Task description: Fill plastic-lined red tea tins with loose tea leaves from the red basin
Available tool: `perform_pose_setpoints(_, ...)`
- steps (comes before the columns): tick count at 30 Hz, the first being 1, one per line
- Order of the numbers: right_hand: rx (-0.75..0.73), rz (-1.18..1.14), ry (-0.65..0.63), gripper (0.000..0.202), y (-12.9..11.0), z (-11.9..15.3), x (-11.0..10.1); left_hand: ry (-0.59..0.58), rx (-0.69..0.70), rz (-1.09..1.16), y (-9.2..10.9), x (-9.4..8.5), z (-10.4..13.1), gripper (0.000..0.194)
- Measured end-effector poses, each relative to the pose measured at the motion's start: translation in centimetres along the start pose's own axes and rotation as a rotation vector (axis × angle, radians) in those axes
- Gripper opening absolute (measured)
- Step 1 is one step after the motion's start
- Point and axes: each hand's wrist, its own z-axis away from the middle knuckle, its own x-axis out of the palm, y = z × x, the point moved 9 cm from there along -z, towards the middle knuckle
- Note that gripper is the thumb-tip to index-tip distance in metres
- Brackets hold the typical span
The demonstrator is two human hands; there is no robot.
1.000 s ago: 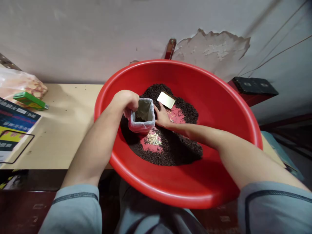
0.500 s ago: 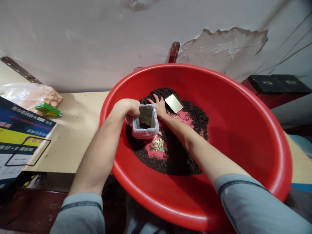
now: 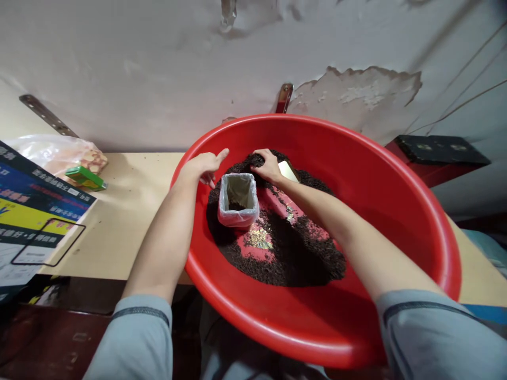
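Brown grains point(image 3: 325, 264) sit in the curled fingers of my right hand point(image 3: 270, 167), gripped as a clump at the far side of the heap. From my end I see my left hand point(image 3: 208, 166) open and empty, one digit stretched away and rightward, the others loosely bent, just beside the box point(image 3: 237, 215) but apart from it.

The box stands upright at the heap's left side, lined with clear plastic, its mouth facing up and grains at its bottom. That mouth looks nearly square, so I cannot tell a long axis across it.

Behind my right wrist lies a shiny plate point(image 3: 288, 171), partly hidden. The red tub point(image 3: 380, 179) surrounds all this, its pink patterned floor showing through. Left of it, the table point(image 3: 130, 211) bears a green pack point(image 3: 85, 178), a clear bag point(image 3: 47, 153) and a printed sheet point(image 3: 35, 211).
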Motion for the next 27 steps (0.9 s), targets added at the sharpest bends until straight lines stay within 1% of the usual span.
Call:
perform_pose_setpoints(3,0.035,-0.247,0.057,0.051,-2.6,0.1,-2.0,0.020,-0.033,0.024,-0.9,0.0,-1.4,0.090)
perform_pose_setpoints(6,0.006,-0.476,0.055,0.055,-6.8,1.2,-3.2,0.011,-0.061,0.020,-1.5,0.3,-2.4,0.090)
perform_pose_setpoints(7,-0.015,-0.508,0.044,0.056,-8.3,1.8,-3.3,0.008,-0.063,0.018,-1.6,0.4,-2.5,0.090)
perform_pose_setpoints(9,-0.060,-0.489,0.022,0.057,-11.0,3.2,-3.4,-0.005,-0.055,0.015,-1.5,0.5,-2.4,0.088)
perform_pose_setpoints(12,-0.119,-0.384,0.042,0.059,-13.9,5.1,-3.5,-0.054,-0.029,0.016,-1.1,0.8,-1.8,0.085)
perform_pose_setpoints(16,-0.167,-0.271,0.113,0.060,-16.0,6.8,-3.9,-0.072,0.001,0.024,-1.0,0.9,-1.4,0.081)
perform_pose_setpoints(21,-0.226,-0.096,0.094,0.056,-18.0,7.6,-3.7,-0.111,0.016,-0.030,-1.2,1.4,-1.7,0.077)
perform_pose_setpoints(23,-0.245,-0.118,0.093,0.055,-18.4,7.7,-3.7,-0.134,0.027,-0.045,-1.1,1.6,-1.7,0.074)
perform_pose_setpoints(27,-0.286,-0.291,0.077,0.049,-18.7,7.7,-3.8,-0.169,0.052,-0.031,-0.8,1.9,-1.7,0.068)
